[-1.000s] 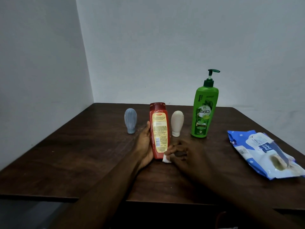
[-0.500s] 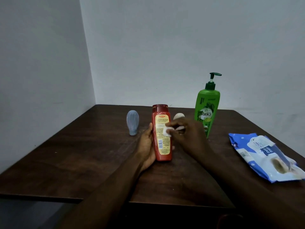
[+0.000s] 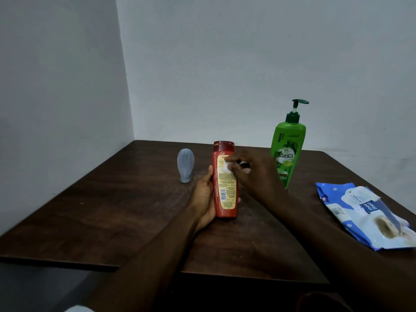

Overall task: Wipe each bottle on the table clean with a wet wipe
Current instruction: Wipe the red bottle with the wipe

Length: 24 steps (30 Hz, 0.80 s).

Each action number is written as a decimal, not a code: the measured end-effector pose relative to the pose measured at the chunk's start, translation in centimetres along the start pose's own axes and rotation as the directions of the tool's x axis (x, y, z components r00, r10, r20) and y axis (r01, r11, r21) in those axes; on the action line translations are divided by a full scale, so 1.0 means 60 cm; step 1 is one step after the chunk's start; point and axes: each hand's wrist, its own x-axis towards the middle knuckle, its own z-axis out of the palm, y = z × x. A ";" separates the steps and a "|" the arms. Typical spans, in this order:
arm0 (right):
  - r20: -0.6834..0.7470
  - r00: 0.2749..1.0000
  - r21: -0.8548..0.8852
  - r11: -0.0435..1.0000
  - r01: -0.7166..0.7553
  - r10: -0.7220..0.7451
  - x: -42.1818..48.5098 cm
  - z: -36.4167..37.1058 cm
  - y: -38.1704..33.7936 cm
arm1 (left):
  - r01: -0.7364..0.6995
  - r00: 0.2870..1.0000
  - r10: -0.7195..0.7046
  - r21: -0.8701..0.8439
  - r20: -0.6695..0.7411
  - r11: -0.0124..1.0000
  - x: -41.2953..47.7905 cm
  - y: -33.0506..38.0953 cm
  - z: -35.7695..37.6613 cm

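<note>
A red bottle (image 3: 225,188) with a yellow label stands upright at the middle of the dark wooden table (image 3: 135,221). My left hand (image 3: 203,197) grips its lower left side. My right hand (image 3: 252,172) pinches a small white wet wipe (image 3: 225,165) and presses it against the upper part of the label. A grey bottle (image 3: 185,165) stands upside down on its cap to the left. A tall green pump bottle (image 3: 289,145) stands behind my right hand. The white bottle is almost wholly hidden behind that hand.
A blue and white wet wipe pack (image 3: 364,215) lies flat near the table's right edge. Grey walls meet in a corner behind the table. The table's front edge runs close under my forearms.
My right hand has carried the wipe from the bottle's base up the label to its upper part. My left hand keeps its hold on the red bottle.
</note>
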 end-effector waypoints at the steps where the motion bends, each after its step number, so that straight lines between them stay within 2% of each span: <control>1: 0.031 0.999 -0.018 1.000 0.022 -0.022 -0.016 0.000 -0.001 | -0.004 1.000 0.004 -0.010 -0.005 1.000 0.000 -0.001 0.000; 7: 0.241 0.960 -0.086 0.982 0.166 -0.141 -0.124 -0.008 -0.012 | -0.012 1.000 0.013 -0.070 0.020 0.997 -0.002 -0.001 0.002; 15: 0.290 0.942 -0.083 0.976 0.202 -0.170 -0.122 -0.009 -0.016 | -0.017 0.999 0.019 -0.067 0.030 0.998 -0.004 -0.002 0.004; 17: 0.282 0.948 -0.083 0.981 0.178 -0.148 -0.095 -0.005 -0.016 | -0.006 1.000 0.008 -0.078 0.024 0.997 -0.004 0.000 0.003; 24: 0.088 0.992 -0.079 0.992 0.101 -0.094 0.035 0.002 -0.027 | -0.019 1.000 0.019 -0.005 0.016 1.000 -0.004 0.000 -0.001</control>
